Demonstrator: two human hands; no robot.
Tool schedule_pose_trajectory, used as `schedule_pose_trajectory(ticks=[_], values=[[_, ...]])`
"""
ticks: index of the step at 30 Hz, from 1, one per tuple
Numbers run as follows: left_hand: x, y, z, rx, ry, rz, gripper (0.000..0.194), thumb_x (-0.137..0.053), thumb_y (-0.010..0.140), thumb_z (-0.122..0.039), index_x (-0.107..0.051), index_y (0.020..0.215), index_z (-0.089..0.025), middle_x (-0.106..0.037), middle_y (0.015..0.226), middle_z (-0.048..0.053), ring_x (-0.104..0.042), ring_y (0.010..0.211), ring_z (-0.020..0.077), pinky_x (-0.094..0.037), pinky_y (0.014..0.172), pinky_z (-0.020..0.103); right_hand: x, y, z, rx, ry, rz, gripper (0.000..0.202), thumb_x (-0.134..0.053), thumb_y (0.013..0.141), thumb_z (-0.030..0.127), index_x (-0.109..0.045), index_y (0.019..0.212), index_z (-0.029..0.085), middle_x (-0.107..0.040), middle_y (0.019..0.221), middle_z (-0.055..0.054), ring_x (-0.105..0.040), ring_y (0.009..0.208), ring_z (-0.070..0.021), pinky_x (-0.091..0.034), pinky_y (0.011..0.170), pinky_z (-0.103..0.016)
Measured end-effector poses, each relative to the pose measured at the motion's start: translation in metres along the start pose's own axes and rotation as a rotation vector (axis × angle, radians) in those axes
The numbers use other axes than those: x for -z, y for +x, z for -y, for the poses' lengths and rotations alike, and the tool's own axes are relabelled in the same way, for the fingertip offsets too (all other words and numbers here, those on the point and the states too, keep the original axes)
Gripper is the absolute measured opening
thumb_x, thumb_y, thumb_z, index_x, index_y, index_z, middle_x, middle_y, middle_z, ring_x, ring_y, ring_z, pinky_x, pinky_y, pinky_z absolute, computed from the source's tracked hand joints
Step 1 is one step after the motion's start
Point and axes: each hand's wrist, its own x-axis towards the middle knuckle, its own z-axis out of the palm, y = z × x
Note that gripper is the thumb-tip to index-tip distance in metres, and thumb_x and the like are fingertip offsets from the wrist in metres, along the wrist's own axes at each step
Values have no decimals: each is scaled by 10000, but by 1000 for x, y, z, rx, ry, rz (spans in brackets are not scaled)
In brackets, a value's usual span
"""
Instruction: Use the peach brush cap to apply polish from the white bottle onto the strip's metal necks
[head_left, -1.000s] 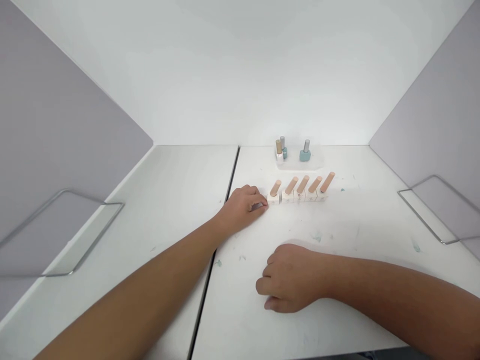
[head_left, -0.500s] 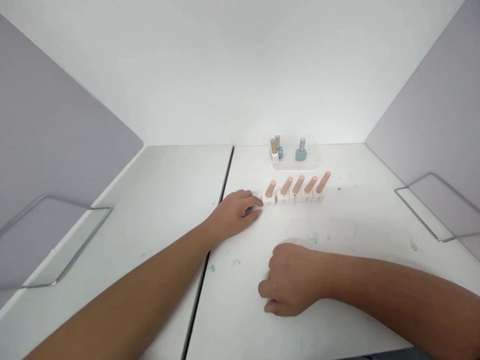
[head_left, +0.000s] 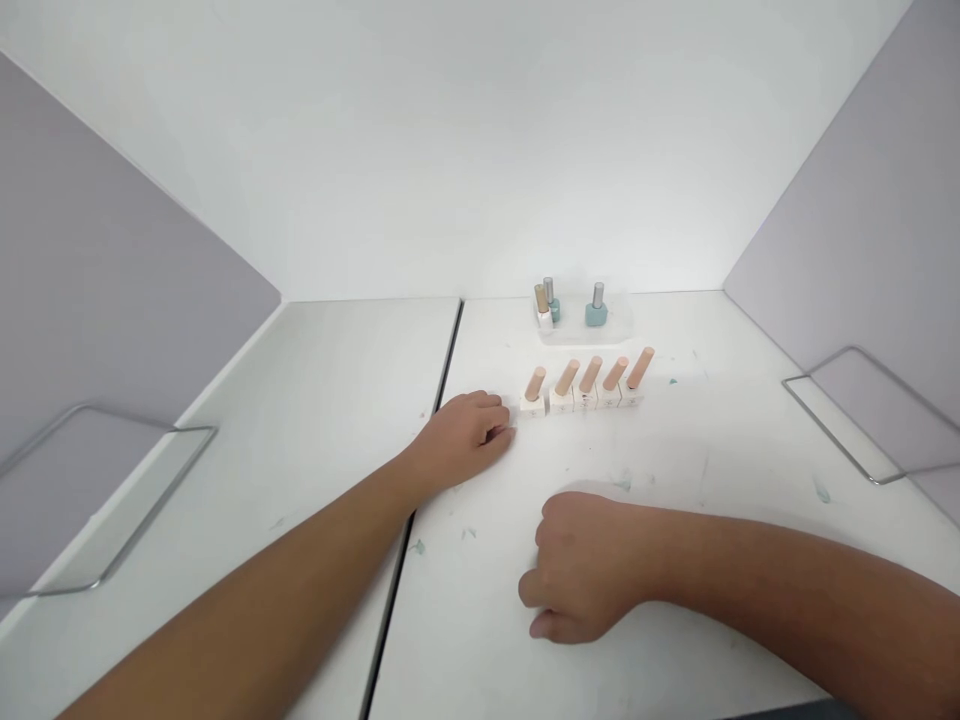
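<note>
Several square white bottles with peach caps stand in a row on the white table; the leftmost bottle has a small gap beside it, and the rightmost cap rises highest. Just left of the row rests my left hand, fingers curled inward and nothing visible in them. Nearer the front edge, my right hand lies on the table with its fingers folded under; whatever may be inside is hidden.
Behind the row, a clear tray holds two teal bottles and a white bottle with a gold cap. Wire frames stand at the left and right. A dark seam crosses the table.
The fingers of my left hand have curled in and drawn slightly away from the leftmost bottle. My right hand has hardly moved. The view has shifted a little.
</note>
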Motion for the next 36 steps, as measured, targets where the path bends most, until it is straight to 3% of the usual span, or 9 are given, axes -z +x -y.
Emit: schedule_pose_trajectory(ticks=[13,21,30,36], values=[[0,-1,1,-39,6,-1,372,-434,875,-286,-303,541,-184,-447,623,13,-432,632,159,-382,624,329,1,-1,0,4,8,-22,380,-344,942,426,-636,907,185,-652,694,-23,-454,576,-118,-262,566,-308],[0,-1,0,-44,4,12,398,-422,875,-289,-254,533,-179,-434,623,13,-427,623,155,-402,662,343,2,0,1,-10,11,-16,390,-335,949,438,-628,908,184,-651,706,-16,-440,574,-114,-284,578,-306],[0,-2,2,-59,16,8,307,-421,825,-225,-279,555,-188,-424,617,11,-419,625,160,-408,658,342,-1,0,0,-16,16,-31,387,-342,951,436,-625,878,181,-632,660,-12,-443,554,-111,-289,562,-301],[1,-2,2,-66,15,4,249,-425,797,-195,-311,575,-192,-437,617,11,-423,632,166,-405,647,342,-2,2,-1,-2,14,-59,364,-345,938,402,-575,756,187,-602,619,0,-436,550,-116,-292,561,-305]])
